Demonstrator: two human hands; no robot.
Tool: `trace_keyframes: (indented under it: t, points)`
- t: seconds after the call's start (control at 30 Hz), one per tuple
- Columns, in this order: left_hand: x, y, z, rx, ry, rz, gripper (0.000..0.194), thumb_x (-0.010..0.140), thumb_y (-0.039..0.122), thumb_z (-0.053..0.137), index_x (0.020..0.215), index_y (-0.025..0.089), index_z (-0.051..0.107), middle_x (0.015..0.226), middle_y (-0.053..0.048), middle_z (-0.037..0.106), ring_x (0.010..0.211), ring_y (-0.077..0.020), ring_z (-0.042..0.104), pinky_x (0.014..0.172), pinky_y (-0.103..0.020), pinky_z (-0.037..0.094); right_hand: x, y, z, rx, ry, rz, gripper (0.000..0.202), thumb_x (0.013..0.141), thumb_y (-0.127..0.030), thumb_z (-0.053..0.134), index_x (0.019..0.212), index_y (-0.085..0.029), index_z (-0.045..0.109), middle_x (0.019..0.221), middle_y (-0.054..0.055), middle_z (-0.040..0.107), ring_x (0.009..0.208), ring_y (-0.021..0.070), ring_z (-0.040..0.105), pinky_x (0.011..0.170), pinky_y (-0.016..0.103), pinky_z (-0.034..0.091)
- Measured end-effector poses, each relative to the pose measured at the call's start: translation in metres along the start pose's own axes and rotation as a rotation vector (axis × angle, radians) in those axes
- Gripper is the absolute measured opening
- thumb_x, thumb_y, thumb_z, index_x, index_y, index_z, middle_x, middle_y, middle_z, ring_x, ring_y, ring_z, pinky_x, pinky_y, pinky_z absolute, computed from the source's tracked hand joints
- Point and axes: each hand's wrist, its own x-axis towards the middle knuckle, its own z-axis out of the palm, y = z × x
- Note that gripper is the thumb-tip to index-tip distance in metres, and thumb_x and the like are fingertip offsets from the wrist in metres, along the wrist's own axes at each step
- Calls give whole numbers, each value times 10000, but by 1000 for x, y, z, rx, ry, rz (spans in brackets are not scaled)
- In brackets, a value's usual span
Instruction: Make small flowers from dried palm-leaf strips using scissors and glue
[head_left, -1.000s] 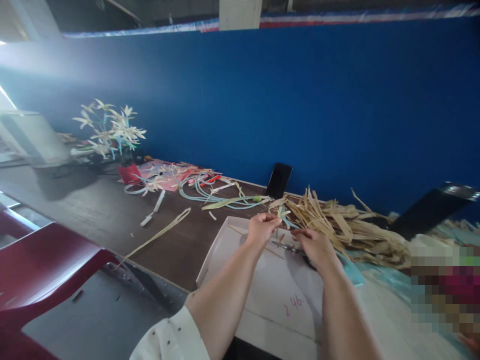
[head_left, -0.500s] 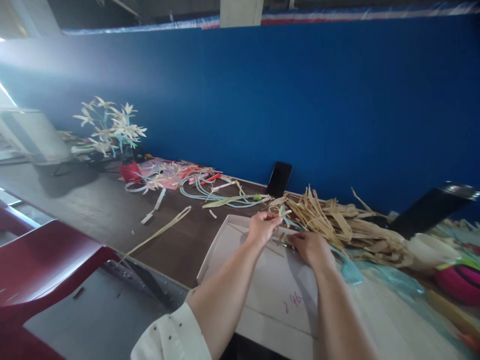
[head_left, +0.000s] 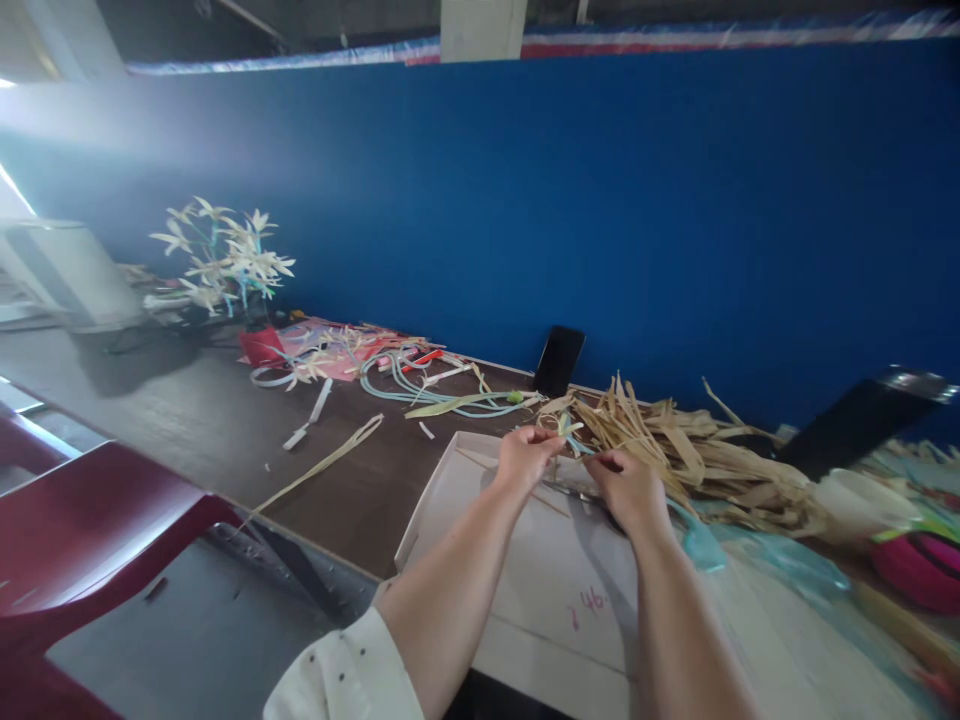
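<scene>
Above the white box lid, my left hand pinches a small pale flower-like piece between thumb and fingertips. Close on its right, my right hand has thumb and forefinger together beside the blue strand below that piece; whatever is in this pinch is too small to make out. Scissors lie on the lid under my hands, partly hidden by the right one. Thin sticks rest on the lid, which has handwritten red marks.
Dried husks are heaped at right, near a dark bottle and a white bowl. A black phone leans on the blue partition. Coiled light-blue cord and a potted flower arrangement stand left; a red chair is lower left.
My right hand has risen slightly off the lid toward the blue strand, and more of the scissors now shows below it. My left hand keeps its pinch almost in place.
</scene>
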Motion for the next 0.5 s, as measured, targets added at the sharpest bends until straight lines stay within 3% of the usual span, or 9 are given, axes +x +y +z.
trace_keyframes:
  t: [0.13,0.23,0.3,0.4,0.5]
  points:
    - [2,-2,2,-54,-10,-8,247,551,311,734,687,128,641,567,3,565,495,-64,461,508,-200,373,0,-7,-3,387,100,117,258,611,-425,663,725,-193,664,574,0,604,570,146,540,509,236,375]
    - [2,-1,3,-74,-8,-32,239,539,311,740,655,130,633,547,14,552,493,-59,451,501,-194,358,-3,-13,-3,745,44,244,299,558,-409,713,729,-177,632,502,-22,562,441,94,465,385,193,306]
    - [0,2,3,-66,4,-37,224,542,304,736,646,135,634,545,17,554,493,-59,449,500,-193,354,-5,-17,-2,927,10,276,277,529,-351,736,682,-174,589,620,2,633,437,74,473,354,170,306]
    - [-2,4,3,-48,10,-27,197,559,294,722,652,140,641,556,16,561,500,-62,455,505,-194,363,-6,-19,-3,1071,-23,305,253,506,-243,736,615,-174,518,803,30,680,494,71,533,362,146,374]
    - [-2,5,2,-50,1,-16,183,571,288,711,653,140,641,555,15,561,505,-65,459,507,-193,369,-6,-18,-3,1114,-38,319,227,518,-197,708,593,-176,495,797,30,684,513,72,556,378,132,416]
